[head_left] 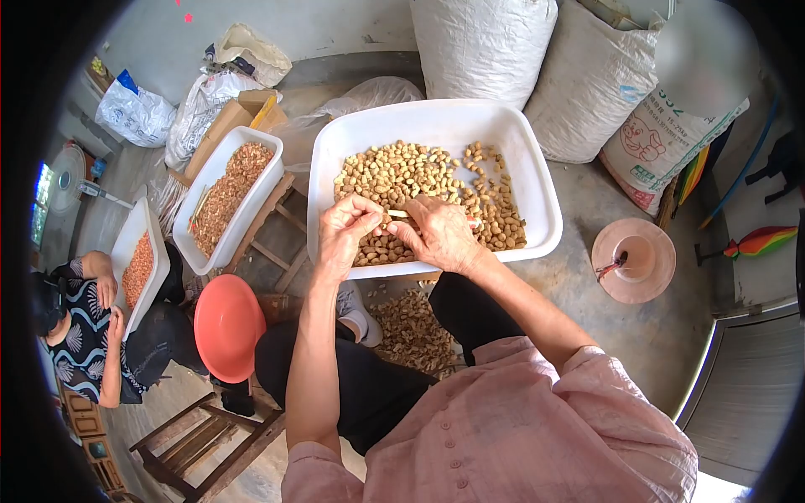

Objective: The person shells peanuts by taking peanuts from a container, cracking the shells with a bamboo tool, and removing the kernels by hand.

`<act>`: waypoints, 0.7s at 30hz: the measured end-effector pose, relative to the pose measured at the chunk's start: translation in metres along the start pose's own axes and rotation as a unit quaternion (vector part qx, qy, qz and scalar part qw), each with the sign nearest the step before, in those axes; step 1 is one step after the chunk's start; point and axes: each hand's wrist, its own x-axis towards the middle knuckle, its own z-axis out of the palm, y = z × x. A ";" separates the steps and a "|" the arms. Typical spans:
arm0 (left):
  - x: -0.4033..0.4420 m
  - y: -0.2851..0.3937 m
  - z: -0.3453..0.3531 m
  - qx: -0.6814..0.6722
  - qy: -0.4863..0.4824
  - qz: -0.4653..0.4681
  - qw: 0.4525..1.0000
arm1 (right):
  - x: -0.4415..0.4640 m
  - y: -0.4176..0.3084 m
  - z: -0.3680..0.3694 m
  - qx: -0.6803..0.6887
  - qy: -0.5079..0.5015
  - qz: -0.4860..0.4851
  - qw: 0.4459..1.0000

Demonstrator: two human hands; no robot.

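Note:
A big white plastic tub (pixel 543 197) holds many tan, hard-shelled nuts (pixel 402 172). Over its near side, my left hand (pixel 345 235) is closed in a pinch, thumb against forefinger; whatever lies between them is too small to make out. Close beside it, my right hand (pixel 440 235) is closed round a slim pale tool (pixel 397 213), whose tip points at the left fingertips. A bit of red shows at the far side of this hand. Below the tub, a heap of broken shells (pixel 411 331) lies on the floor between my feet.
White woven sacks (pixel 486 50) stand behind the tub. A pinkish round basin (pixel 635 260) is at right. Left are a tub of brown kernels (pixel 270 142), a coral basin (pixel 228 327), a wooden stool (pixel 205 444) and a seated person (pixel 92 335) with hands at another tub (pixel 155 281).

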 end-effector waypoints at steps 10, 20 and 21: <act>-0.001 -0.001 -0.004 0.023 0.008 -0.019 1.000 | -0.005 -0.001 0.007 -0.120 0.033 -0.058 0.990; -0.004 0.002 -0.002 0.030 0.015 -0.034 0.999 | -0.008 -0.004 0.004 -0.169 0.032 -0.083 0.982; -0.004 0.002 -0.002 0.032 0.015 -0.036 0.999 | -0.008 -0.005 0.004 -0.172 0.025 -0.083 0.981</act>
